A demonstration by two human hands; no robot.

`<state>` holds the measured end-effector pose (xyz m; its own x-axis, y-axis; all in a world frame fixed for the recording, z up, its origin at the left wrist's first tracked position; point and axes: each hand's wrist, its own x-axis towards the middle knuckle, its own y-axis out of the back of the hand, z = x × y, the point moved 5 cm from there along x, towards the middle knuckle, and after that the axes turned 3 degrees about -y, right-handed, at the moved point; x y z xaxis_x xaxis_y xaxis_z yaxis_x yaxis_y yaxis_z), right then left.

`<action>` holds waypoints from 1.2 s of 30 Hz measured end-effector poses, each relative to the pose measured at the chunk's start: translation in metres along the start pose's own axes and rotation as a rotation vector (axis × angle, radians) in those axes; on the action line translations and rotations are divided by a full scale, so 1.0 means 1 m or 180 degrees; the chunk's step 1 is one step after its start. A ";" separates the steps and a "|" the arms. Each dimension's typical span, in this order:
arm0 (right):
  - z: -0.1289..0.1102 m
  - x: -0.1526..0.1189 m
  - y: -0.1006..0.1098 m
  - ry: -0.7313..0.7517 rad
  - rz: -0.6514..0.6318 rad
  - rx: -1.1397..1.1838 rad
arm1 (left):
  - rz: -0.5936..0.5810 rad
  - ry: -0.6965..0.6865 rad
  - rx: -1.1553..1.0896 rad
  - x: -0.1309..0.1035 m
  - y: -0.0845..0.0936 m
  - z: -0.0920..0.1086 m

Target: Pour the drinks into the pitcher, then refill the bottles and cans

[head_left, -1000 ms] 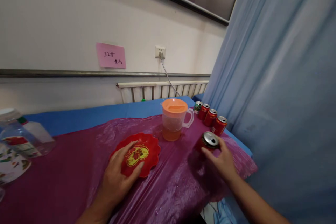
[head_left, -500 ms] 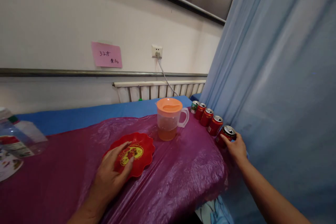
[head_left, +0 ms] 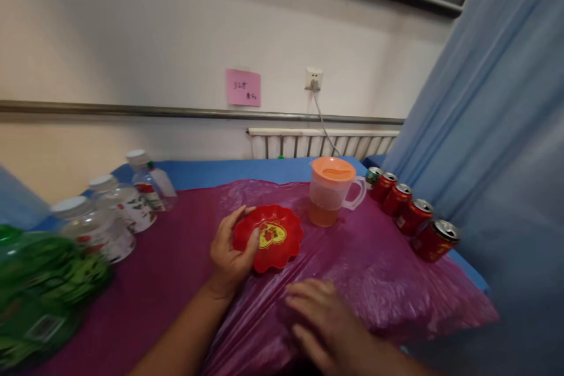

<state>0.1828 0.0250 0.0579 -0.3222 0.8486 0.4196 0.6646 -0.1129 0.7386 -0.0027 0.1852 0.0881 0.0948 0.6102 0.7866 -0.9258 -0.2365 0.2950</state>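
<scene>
A red scalloped plate (head_left: pixel 288 241) with a yellow printed centre lies on the purple plastic sheet (head_left: pixel 176 258). My left hand (head_left: pixel 235 249) grips its left edge, thumb over the rim and fingers at the far side. Below and to the right of the plate is my right hand (head_left: pixel 324 317), blurred, its fingers apart and holding nothing, over the sheet. Behind the plate, to the right, stands a clear jug (head_left: pixel 326 197) with an orange lid and some amber liquid. Several cans stand in a row at the right, the nearest being a red can (head_left: pixel 434 242).
Along the left side are a large green bottle (head_left: pixel 39 299), clear jars with white lids (head_left: pixel 101 229) and a smaller clear bottle (head_left: pixel 152 185). A blue curtain (head_left: pixel 502 129) hangs at the right. The wall with a metal rail (head_left: pixel 176 111) is behind.
My right hand has let go of the nearest can and moved left, near the plate. My left hand has closed on the plate's edge. The view has swung left, showing more bottles.
</scene>
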 end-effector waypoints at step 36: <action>-0.068 0.037 -0.108 0.0471 -0.1984 -0.0097 | 0.0772 0.1882 -0.0839 -0.031 0.110 0.036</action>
<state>0.0533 0.0332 0.0296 -0.7331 0.6796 -0.0265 0.3039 0.3622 0.8812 -0.0940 0.1131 0.1157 -0.2723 0.8908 0.3638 -0.9608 -0.2723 -0.0524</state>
